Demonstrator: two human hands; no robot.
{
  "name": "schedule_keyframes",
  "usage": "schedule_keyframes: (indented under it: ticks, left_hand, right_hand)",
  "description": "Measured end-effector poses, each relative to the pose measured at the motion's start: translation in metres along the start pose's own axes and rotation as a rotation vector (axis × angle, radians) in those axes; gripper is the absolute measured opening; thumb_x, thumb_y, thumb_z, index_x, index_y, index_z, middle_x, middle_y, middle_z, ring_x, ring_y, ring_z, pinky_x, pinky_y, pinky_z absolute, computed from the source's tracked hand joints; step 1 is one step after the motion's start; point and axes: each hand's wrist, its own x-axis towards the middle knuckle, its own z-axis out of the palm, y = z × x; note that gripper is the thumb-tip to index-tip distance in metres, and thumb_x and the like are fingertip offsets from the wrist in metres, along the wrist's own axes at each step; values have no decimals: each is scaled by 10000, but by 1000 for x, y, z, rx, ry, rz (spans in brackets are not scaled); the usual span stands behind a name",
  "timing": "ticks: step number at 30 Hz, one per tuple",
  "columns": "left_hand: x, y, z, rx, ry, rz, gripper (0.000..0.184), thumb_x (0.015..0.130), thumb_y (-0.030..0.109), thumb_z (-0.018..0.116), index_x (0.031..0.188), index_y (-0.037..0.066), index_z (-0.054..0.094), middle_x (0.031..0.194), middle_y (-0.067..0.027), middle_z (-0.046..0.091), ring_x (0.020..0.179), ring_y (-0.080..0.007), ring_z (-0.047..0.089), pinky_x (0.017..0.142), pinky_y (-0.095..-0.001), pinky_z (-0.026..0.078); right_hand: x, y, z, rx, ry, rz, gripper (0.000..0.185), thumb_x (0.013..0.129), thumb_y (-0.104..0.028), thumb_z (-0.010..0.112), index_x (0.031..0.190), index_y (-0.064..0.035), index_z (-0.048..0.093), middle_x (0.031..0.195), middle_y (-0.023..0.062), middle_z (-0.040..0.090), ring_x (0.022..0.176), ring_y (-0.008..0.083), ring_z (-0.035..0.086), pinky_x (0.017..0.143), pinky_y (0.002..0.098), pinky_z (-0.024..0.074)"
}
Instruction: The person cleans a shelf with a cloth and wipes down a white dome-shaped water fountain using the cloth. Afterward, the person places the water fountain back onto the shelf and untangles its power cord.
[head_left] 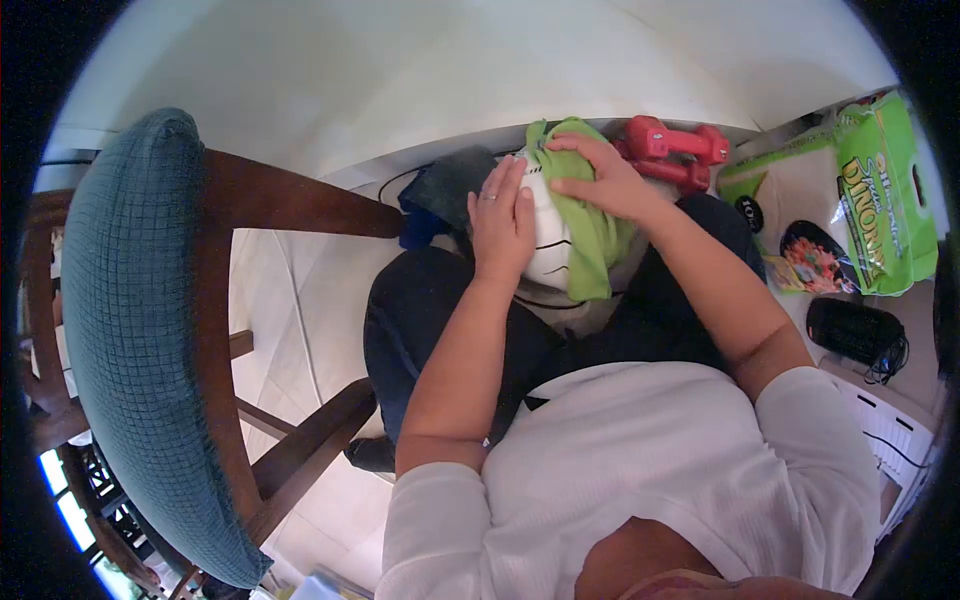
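A white rounded object (547,240) with dark lines on it stands between my knees. My left hand (503,222) lies on its left side, fingers stretched out and pointing up, with a ring on one finger. Over the object's right side hangs a green cloth (585,235). My right hand (603,178) rests on this cloth near its top, thumb and fingers apart around a fold. Whether the fingers pinch the cloth is hard to see. The object's underside is hidden.
Red dumbbells (680,150) lie beyond my right knee. Further right are a green and clear bag (880,200) and a black device with a cable (850,330). A dark cloth (450,190) lies left of my hands. A wooden chair with a teal cushion (140,330) stands at the left.
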Motion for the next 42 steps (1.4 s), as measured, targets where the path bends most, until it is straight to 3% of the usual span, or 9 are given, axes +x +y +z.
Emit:
schedule_keyframes:
  ticks: [2, 5, 8, 11, 18, 24, 31, 35, 42]
  left_hand:
    - [1, -1, -1, -14, 0, 6, 365, 898, 241, 410, 1243, 156, 495, 1319, -90, 444, 1233, -276, 396, 1021, -562, 209]
    - [1, -2, -3, -46, 4, 13, 363, 899, 241, 410, 1242, 161, 498, 1319, -86, 445, 1233, -271, 397, 1022, -566, 205]
    - [2, -1, -1, -54, -11, 13, 361, 901, 239, 408, 1243, 164, 498, 1323, -83, 442, 1237, -268, 395, 1025, -566, 200]
    - [2, -2, 0, -64, -25, -2, 361, 908, 241, 393, 1247, 166, 494, 1330, -83, 436, 1243, -272, 387, 1029, -562, 192]
    - [2, -4, 0, -70, -38, -41, 434, 948, 327, 268, 1280, 126, 463, 1346, -91, 417, 1257, -288, 366, 1054, -540, 137]
    - [-1, -3, 1, -177, 74, -172, 491, 955, 357, 206, 1322, 81, 380, 1339, -136, 409, 1265, -296, 349, 1069, -511, 122]
    - [0, -21, 13, -584, 234, -371, 398, 957, 316, 257, 1178, 25, 413, 1221, -187, 459, 1121, -346, 421, 989, -442, 275]
    - [-6, -24, 14, -277, 283, -364, 394, 967, 360, 258, 1219, 66, 333, 1122, -213, 516, 1035, -323, 508, 903, -380, 377]
    - [-5, -16, 9, -406, 311, -345, 440, 949, 333, 248, 1293, 63, 299, 1217, -202, 477, 1133, -388, 426, 1011, -453, 239]
  right_hand:
    - [8, 7, 10, -61, 34, 97, 571, 766, -255, 681, 1276, -118, 462, 1346, 117, 394, 1270, 261, 335, 1062, 361, 245]
    - [-2, -3, -9, -69, -60, -81, 579, 773, -233, 679, 1290, -109, 450, 1357, 102, 394, 1272, 221, 340, 1049, 335, 268]
    - [-7, 13, -29, 431, -236, 137, 567, 781, -213, 676, 1287, -93, 450, 1376, 85, 381, 1277, 185, 330, 1033, 318, 291]
    - [-12, 12, -30, 493, -207, 199, 586, 778, -202, 680, 1299, -95, 436, 1397, 63, 359, 1289, 165, 301, 1023, 317, 305]
    - [11, -36, 2, -351, -126, -19, 667, 681, -347, 718, 1246, -105, 458, 1321, 121, 425, 1210, 348, 382, 1027, 397, 309]
    - [28, -35, -41, -122, -473, -57, 655, 716, -307, 697, 1287, -112, 441, 1340, 123, 417, 1229, 317, 386, 1018, 385, 325]
    - [39, -51, -11, -468, -436, -304, 593, 716, -255, 682, 1249, -108, 468, 1248, 136, 497, 1175, 302, 440, 976, 388, 370]
    - [58, -69, 17, -508, -510, -153, 461, 730, -251, 645, 1134, -86, 496, 1085, 142, 574, 1029, 329, 532, 862, 415, 431]
    - [87, -70, 67, -570, -390, 21, 347, 739, -209, 607, 1047, -84, 508, 914, 151, 615, 920, 338, 582, 745, 424, 460]
